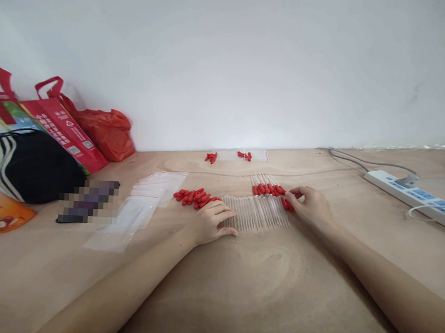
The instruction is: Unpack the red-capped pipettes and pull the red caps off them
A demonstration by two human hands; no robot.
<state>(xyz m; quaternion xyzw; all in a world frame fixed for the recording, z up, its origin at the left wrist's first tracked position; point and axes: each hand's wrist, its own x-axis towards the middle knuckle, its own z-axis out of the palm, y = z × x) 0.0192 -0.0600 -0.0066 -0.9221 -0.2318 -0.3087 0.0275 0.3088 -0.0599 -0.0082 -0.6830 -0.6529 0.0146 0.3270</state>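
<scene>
A row of thin clear glass tubes (255,213) lies side by side on the wooden table. My left hand (214,221) rests at the row's left end, thumb and fingers apart, touching the tubes. Behind the row, several droppers with red rubber bulbs (268,189) lie together, their clear stems pointing away. My right hand (312,206) is at the right end of these, thumb and forefinger closed on a red bulb; the fingertips partly hide it. A few loose red bulbs (286,204) lie under that hand. Left of the tubes is a pile of red bulbs (194,197).
Clear zip bags (142,197) are spread at the left. Farther back lies a bag (258,155) with red-bulbed droppers. A blurred dark object (90,202), black drawstring bag (39,167) and red bags (105,133) occupy the left. A power strip (411,194) sits at the right.
</scene>
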